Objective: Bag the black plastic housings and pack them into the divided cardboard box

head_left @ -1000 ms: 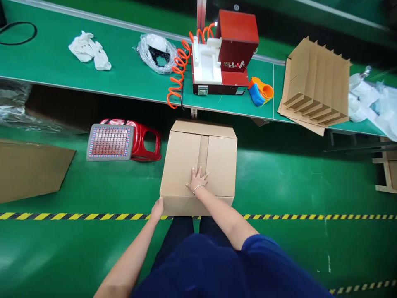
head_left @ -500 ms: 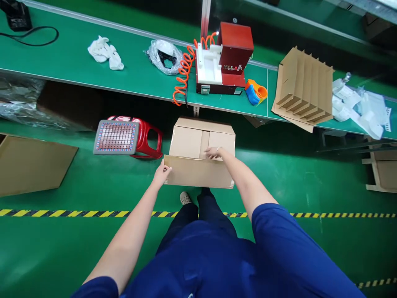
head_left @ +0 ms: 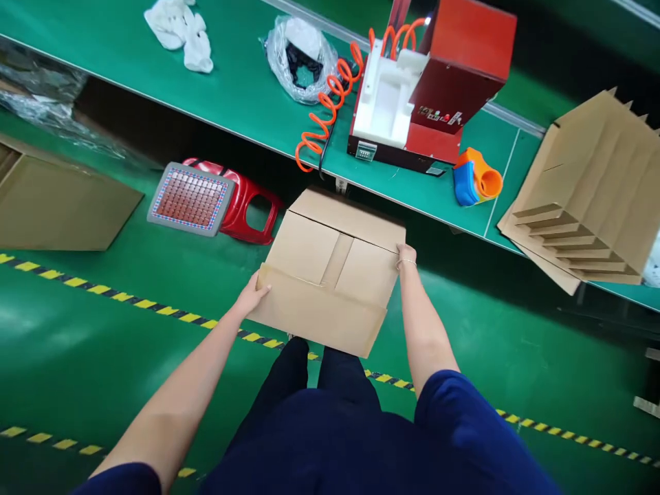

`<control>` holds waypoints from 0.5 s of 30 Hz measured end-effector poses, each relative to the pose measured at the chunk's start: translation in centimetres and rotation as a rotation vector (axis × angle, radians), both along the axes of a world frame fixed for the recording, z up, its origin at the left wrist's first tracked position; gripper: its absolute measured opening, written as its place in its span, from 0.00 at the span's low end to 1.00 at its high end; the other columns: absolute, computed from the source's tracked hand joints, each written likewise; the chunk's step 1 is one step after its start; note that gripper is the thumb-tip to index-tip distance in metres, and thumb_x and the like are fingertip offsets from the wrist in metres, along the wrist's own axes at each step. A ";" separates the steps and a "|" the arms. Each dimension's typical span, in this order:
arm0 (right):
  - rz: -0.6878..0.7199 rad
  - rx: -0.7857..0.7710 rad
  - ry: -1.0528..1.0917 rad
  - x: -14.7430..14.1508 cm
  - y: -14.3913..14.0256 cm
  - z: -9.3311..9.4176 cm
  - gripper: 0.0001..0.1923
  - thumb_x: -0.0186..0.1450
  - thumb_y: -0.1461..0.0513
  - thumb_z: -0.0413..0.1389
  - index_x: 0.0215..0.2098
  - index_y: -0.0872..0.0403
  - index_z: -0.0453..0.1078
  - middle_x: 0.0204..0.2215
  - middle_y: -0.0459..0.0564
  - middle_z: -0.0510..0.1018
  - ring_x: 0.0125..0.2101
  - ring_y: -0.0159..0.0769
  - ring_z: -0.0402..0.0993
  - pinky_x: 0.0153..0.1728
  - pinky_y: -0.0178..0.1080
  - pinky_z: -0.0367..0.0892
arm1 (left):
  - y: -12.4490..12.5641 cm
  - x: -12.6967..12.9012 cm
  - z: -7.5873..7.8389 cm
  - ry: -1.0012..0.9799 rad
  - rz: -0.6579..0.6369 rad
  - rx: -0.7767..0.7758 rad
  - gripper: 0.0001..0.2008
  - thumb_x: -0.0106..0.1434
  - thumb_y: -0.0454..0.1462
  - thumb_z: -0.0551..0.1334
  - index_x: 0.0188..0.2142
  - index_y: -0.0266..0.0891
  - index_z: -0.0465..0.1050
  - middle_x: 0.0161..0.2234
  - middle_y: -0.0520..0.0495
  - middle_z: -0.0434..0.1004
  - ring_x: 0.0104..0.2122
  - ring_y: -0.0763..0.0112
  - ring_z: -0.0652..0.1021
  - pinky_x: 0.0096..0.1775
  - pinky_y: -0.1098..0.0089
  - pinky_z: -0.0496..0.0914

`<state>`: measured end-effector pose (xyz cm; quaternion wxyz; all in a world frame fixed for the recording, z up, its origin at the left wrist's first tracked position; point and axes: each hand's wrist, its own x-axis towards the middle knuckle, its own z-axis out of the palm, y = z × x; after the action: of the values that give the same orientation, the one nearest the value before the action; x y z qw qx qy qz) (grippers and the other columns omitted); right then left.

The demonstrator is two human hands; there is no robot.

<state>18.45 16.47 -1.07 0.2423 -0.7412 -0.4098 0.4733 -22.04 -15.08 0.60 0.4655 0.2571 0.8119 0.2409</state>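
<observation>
A brown cardboard box (head_left: 330, 275) with its flaps folded shut is held up off the green floor in front of me, tilted. My left hand (head_left: 251, 295) grips its near left corner. My right hand (head_left: 405, 256), with a bracelet at the wrist, grips its far right corner. The fingers of both hands are partly hidden behind the box's sides.
A green workbench (head_left: 237, 96) runs across the back with white gloves (head_left: 181, 26), a plastic bag (head_left: 302, 58), a red and white machine (head_left: 433, 89) with an orange coiled hose (head_left: 324, 110), an orange and blue tool (head_left: 477, 184) and cardboard dividers (head_left: 588, 192). A red stool (head_left: 242, 206) and a flat box (head_left: 56, 199) are on the floor.
The box has been lifted off the floor and tilted. My right hand slid from the top seam to the far right corner; my left hand stays at the near left corner.
</observation>
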 end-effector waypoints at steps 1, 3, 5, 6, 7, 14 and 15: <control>-0.010 0.007 0.024 0.3 -0.9 0.0 0.11 0.63 0.58 0.58 0.38 0.58 0.74 0.30 0.49 0.80 0.34 0.38 0.79 0.42 0.42 0.74 | -0.7 0.0 0.2 -0.016 0.015 -0.008 0.39 0.59 0.44 0.63 0.69 0.40 0.57 0.66 0.39 0.66 0.65 0.51 0.68 0.65 0.53 0.62; -0.012 0.033 0.072 1.2 -2.8 0.8 0.12 0.60 0.59 0.57 0.40 0.56 0.73 0.31 0.49 0.81 0.36 0.39 0.79 0.44 0.43 0.74 | -2.2 0.1 0.8 -0.047 0.048 -0.021 0.40 0.58 0.45 0.64 0.68 0.40 0.58 0.65 0.38 0.68 0.63 0.50 0.70 0.64 0.52 0.64; 0.013 0.065 0.120 2.3 -4.7 1.9 0.14 0.59 0.58 0.57 0.42 0.54 0.71 0.35 0.50 0.82 0.39 0.39 0.79 0.47 0.44 0.74 | -3.8 0.3 1.4 -0.069 0.076 -0.021 0.39 0.57 0.46 0.65 0.67 0.40 0.60 0.64 0.37 0.69 0.63 0.49 0.71 0.63 0.52 0.66; 0.035 0.081 0.142 2.8 -5.5 2.6 0.15 0.58 0.58 0.58 0.43 0.54 0.70 0.37 0.51 0.82 0.41 0.40 0.79 0.49 0.45 0.73 | -4.5 0.4 1.7 -0.079 0.087 -0.016 0.39 0.57 0.47 0.65 0.67 0.41 0.61 0.64 0.37 0.69 0.63 0.49 0.70 0.62 0.52 0.66; 0.064 0.096 0.161 3.3 -6.3 3.2 0.16 0.58 0.57 0.58 0.44 0.53 0.69 0.39 0.51 0.82 0.44 0.40 0.79 0.51 0.46 0.72 | -5.1 0.5 1.9 -0.087 0.096 -0.008 0.39 0.57 0.48 0.65 0.66 0.41 0.61 0.64 0.37 0.69 0.63 0.49 0.70 0.62 0.53 0.66; 0.411 0.088 0.109 6.1 -10.9 8.0 0.06 0.56 0.61 0.61 0.33 0.51 0.73 0.48 0.54 0.82 0.62 0.46 0.67 0.64 0.55 0.58 | -6.2 0.5 1.8 -0.114 0.140 0.064 0.44 0.63 0.64 0.51 0.65 0.35 0.64 0.61 0.33 0.72 0.61 0.49 0.73 0.60 0.55 0.70; 0.466 0.069 0.076 6.2 -11.5 8.6 0.06 0.56 0.63 0.60 0.33 0.51 0.75 0.49 0.54 0.82 0.64 0.46 0.65 0.66 0.55 0.55 | -5.5 0.4 1.7 -0.113 0.150 0.070 0.46 0.65 0.65 0.43 0.66 0.34 0.63 0.60 0.32 0.73 0.59 0.50 0.75 0.58 0.55 0.71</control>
<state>24.61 4.98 7.48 0.1666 -0.5995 -0.5764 0.5297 -21.66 -20.60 2.30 0.4819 0.1976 0.7926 0.3172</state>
